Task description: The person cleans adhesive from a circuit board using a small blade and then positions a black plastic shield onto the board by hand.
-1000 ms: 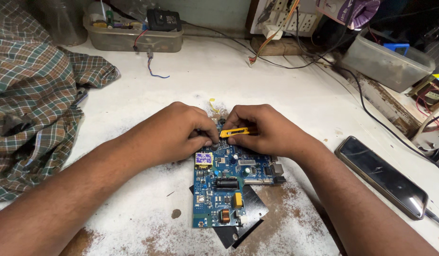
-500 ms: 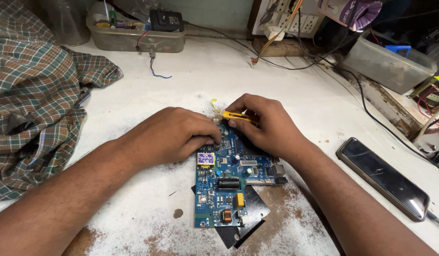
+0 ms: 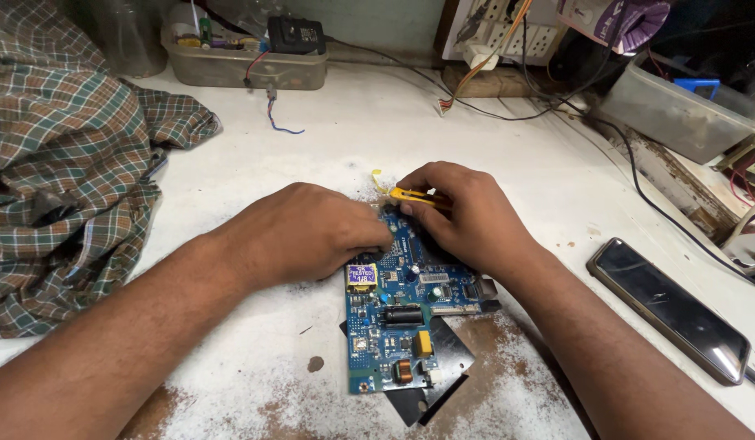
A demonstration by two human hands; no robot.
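The right hand (image 3: pixel 467 216) was curled tight around a small yellow tool (image 3: pixel 412 195). The tool poked out to the left, past the fingers, with its tip over the far end of the blue circuit board (image 3: pixel 398 314). The left hand (image 3: pixel 312 232) lay flat and closed on the board's far left corner, pressing it down, and held nothing else. The board's long side ran from the hands back toward the person. It rested on a black plate (image 3: pixel 443 358) on the white table (image 3: pixel 353 130). A dark phone (image 3: pixel 669 308) lay well apart on the right.
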